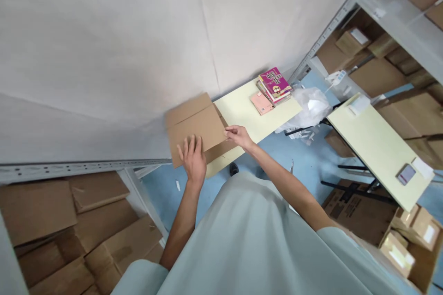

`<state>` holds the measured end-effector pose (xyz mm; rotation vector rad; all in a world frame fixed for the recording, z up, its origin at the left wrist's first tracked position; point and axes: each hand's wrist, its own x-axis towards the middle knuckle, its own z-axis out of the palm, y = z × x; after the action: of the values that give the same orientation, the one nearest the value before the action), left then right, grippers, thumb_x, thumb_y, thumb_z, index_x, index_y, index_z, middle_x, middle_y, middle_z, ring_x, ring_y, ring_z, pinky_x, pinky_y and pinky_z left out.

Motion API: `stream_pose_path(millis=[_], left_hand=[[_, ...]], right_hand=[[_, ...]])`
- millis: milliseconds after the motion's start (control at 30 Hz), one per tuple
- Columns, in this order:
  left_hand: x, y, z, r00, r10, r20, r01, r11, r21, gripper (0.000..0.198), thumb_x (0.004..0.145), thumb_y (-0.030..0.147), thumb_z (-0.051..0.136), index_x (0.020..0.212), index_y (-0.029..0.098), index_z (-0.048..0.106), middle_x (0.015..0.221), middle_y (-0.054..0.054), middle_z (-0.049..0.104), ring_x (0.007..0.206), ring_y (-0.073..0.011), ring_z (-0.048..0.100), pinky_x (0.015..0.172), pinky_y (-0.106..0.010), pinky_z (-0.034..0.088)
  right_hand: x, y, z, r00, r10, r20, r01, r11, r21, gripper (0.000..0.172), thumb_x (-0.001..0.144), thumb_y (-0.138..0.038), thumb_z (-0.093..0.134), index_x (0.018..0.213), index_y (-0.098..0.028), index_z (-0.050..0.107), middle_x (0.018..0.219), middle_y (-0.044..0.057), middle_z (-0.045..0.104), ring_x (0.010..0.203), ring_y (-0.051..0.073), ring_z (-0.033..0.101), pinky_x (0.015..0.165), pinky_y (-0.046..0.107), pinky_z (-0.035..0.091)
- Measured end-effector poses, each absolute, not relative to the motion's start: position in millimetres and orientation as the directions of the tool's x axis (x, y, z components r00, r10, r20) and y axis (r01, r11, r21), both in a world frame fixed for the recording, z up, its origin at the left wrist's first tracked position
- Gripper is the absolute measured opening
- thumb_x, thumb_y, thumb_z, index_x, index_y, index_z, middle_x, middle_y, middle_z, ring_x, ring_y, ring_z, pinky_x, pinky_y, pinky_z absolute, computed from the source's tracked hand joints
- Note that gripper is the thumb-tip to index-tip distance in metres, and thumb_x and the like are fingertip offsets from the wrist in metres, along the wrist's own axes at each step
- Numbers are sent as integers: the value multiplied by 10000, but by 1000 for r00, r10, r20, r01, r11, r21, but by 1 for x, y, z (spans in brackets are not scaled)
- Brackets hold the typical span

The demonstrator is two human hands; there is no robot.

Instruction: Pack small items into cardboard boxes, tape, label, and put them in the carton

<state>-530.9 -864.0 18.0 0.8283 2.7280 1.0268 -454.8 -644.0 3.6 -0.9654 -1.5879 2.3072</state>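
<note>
A flattened brown cardboard box lies at the left end of the pale yellow table, against the wall. My left hand rests on its upper panel with the fingers spread. With fingertips pinched, my right hand grips the panel's right corner, which is raised a little above the layer below. Farther right on the same table sits a stack of books with a purple cover on top. A small pink book lies beside the stack.
Shelves of cardboard boxes stand at lower left, with more shelving at upper right. A second table holds a phone. Clear plastic bags sit between the tables. Boxes stand on the blue floor at right.
</note>
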Motion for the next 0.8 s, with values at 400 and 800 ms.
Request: stream_pose_path(millis=[400, 800], left_hand=[[-527, -776, 100, -922, 378, 83, 242, 395, 886, 495, 810, 626, 847, 939, 156, 762, 902, -54, 797, 924, -262, 747, 849, -366, 629], [-362, -589, 90, -618, 704, -350, -66, 397, 915, 693, 633, 658, 965, 1066, 151, 779, 1050, -138, 835, 1024, -318, 779, 938, -467, 624]], right_hand=[[-314, -511, 16, -621, 744, -246, 41, -282, -958, 811, 763, -716, 870, 1390, -237, 682, 1549, 149, 640, 1426, 334, 611, 1234, 538, 480], [-64, -422, -4, -459, 843, -280, -168, -392, -905, 748, 714, -764, 878, 1240, -249, 744, 1311, 96, 798, 1231, 340, 724, 1132, 513, 563]])
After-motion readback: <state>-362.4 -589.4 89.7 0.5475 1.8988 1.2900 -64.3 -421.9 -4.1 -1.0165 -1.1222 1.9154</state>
